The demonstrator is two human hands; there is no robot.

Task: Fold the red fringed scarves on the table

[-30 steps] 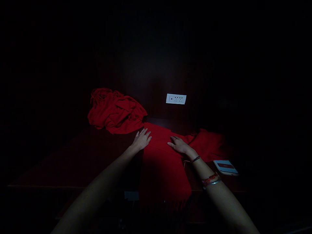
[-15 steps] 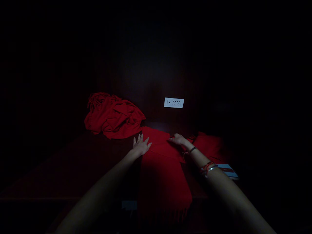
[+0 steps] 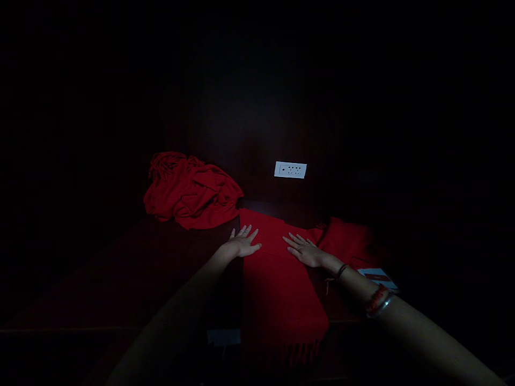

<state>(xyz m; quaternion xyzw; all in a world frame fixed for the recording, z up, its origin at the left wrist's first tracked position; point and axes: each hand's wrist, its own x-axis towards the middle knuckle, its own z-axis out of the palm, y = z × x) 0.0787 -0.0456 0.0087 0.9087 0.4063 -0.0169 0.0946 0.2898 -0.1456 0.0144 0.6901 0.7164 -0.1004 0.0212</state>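
Observation:
A red fringed scarf lies lengthwise before me, its far part folded over and its fringed end hanging past the table's front edge. My left hand rests on the scarf's left edge with fingers spread. On the right side of the folded part, my right hand lies flat, fingers stretched out. Neither hand grips the cloth. Bracelets circle my right wrist and forearm.
A crumpled heap of red fringed cloth sits at the back left of the dark table. More red cloth lies to the right, beside a white and red flat item. A white wall socket is behind.
My right hand has come down from the scarf's far right edge, its fingers opening from a pinch to lie flat. My left hand stays spread on the left edge. The view has shifted slightly.

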